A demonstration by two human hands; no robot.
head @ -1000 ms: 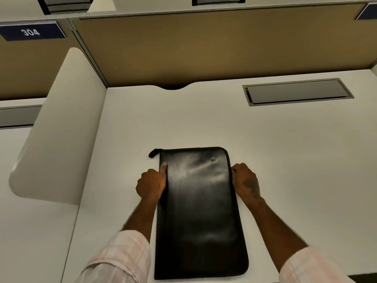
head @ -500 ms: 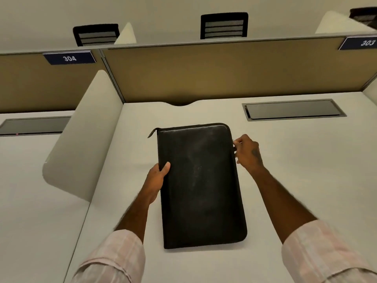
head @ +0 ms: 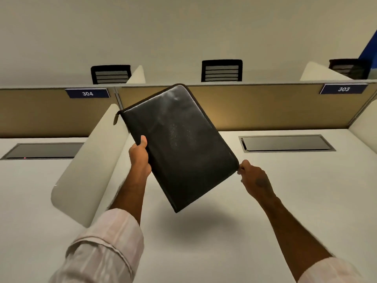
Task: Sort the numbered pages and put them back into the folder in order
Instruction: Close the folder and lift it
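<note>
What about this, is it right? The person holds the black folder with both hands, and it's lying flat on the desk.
Not flat: the head view shows the folder lifted and tilted above the desk. The left hand and right hand do hold it.

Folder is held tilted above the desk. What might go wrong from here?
1. The left hand grips the black folder at one edge and the right hand only pinches a corner; it may slip onto the desk.
2. If it opens while tilted, any pages inside might spill out.
</note>
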